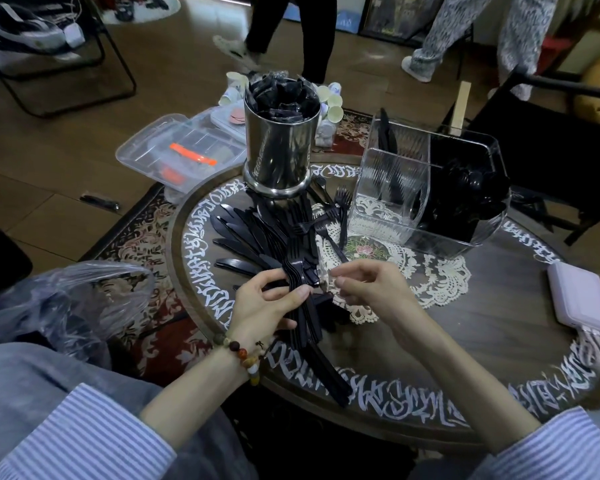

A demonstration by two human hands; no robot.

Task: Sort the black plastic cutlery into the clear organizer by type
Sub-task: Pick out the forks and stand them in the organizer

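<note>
Nearest you, your left hand (267, 303) grips a stacked bundle of forks (300, 289), thumb across the top and fingers curled under, the handles trailing back toward you over the table (465, 358) edge. Your right hand (368, 289) sits just right of the bundle, fingers loosely curled with thumb and forefinger close together; it seems to hold nothing, though something thin there would be too small to tell.

The bundle is your first risk: it is fanned and gripped near the heads only, so a slack thumb could let the handles splay and slide off the near rim.

Just beyond your hands lies the loose cutlery pile (257, 230), knives on the left and forks (329, 216) to the right, overlapping. Dragging a piece out could snag tines and pull neighbours along, mixing types.

Farther right stands the clear organizer (430, 188), its right compartment already dark with cutlery, the left ones sparsely filled. It looks light, and a bundle pushed in hard might tip or shift it. The steel canister (279, 147) stands far left of it.
</note>
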